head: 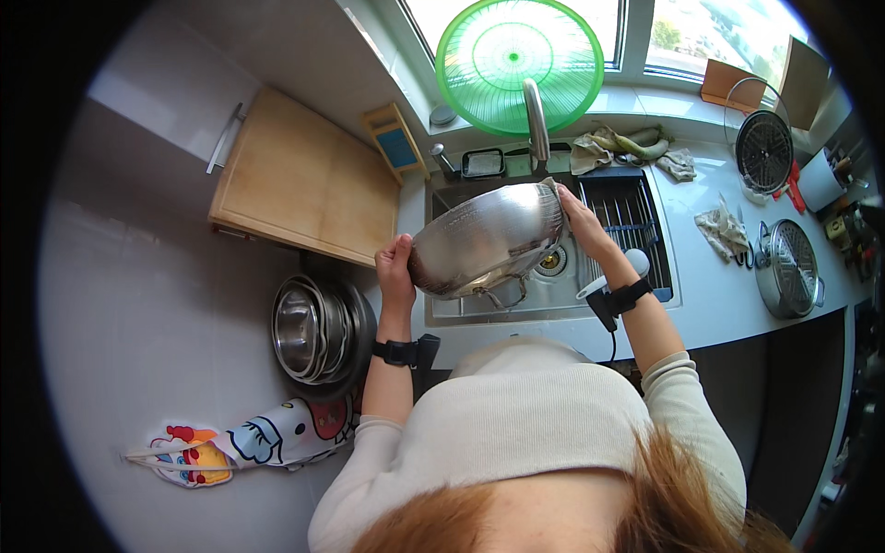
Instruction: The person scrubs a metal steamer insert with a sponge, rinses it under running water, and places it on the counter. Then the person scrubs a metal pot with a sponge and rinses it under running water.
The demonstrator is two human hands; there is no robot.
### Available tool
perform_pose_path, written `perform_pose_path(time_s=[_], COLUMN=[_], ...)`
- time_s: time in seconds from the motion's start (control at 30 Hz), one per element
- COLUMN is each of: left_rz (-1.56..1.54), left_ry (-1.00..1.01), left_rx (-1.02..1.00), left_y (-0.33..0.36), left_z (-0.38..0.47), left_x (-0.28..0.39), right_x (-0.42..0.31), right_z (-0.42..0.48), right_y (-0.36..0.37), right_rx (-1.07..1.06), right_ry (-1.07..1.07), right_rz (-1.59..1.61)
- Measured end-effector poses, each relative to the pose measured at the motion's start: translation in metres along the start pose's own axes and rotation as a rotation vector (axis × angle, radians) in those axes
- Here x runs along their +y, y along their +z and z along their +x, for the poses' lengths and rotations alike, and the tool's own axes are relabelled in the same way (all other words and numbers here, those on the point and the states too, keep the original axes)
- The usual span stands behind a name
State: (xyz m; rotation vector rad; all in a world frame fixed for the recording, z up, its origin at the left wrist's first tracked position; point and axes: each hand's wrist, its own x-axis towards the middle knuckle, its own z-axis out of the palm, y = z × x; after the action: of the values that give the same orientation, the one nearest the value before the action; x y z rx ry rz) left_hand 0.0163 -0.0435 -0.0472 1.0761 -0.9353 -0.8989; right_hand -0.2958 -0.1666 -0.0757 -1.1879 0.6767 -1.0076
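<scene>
A shiny stainless steel pot [487,238] is held tilted on its side above the sink [477,312], its outer wall towards me and a loop handle at its lower edge. My left hand [395,273] grips its left end, thumb up. At the upper right, my right hand [582,220] holds the pot's other end, with a scrap of greyish cloth showing by the fingers. The inside of the pot is hidden from me. Behind it rises the metal faucet [536,128], and the drain [552,263] shows below.
A black-framed drying rack [626,214] and a white round-headed utensil [635,263] lie at the sink's right. Rightward are a crumpled cloth [719,228] and a steel steamer pot [789,269]. A wooden board [311,173], stacked metal bowls [297,332] and a green basket [518,97] stand around.
</scene>
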Motion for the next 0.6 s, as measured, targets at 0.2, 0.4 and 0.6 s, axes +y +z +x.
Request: perform_pose_path(time_s=[0.2, 0.4, 0.6], left_rz=[0.095, 0.167, -0.117], left_ry=[0.011, 0.009, -0.129], left_rx=[-0.138, -0.266, -0.106], left_y=[0.009, 0.022, -0.004], left_z=[0.019, 0.028, 0.029], left_x=[0.006, -0.003, -0.015], right_x=[-0.068, -0.095, -0.076], right_z=[0.017, 0.013, 0.014], right_y=[0.015, 0.044, -0.013], right_rx=[-0.456, -0.592, -0.584], right_ry=[-0.088, -0.013, 0.138], right_rz=[-0.613, -0.824, -0.409])
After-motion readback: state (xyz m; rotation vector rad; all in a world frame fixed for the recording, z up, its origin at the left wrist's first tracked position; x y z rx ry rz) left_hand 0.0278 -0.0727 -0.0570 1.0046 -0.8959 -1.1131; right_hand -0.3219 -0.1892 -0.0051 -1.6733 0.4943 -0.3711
